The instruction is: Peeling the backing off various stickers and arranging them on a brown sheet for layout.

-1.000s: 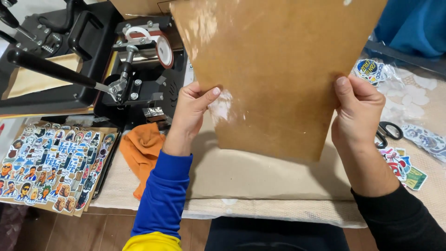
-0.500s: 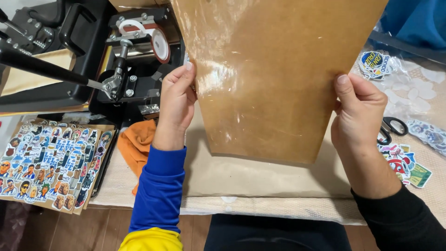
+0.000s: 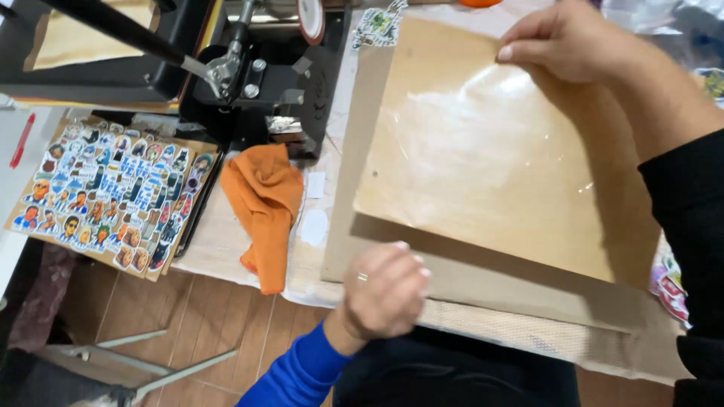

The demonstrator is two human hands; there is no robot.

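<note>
The left hand, in a blue sleeve, has let go of the brown sheet and now rests as a loose fist on the near edge of the grey board. The brown paper sheet, held upright a moment ago, now lies flat on that board, glossy at its centre. The right hand pinches its far corner. Left of the board lies an orange cloth, then a sticker sheet; behind stands the black heat press.
</note>
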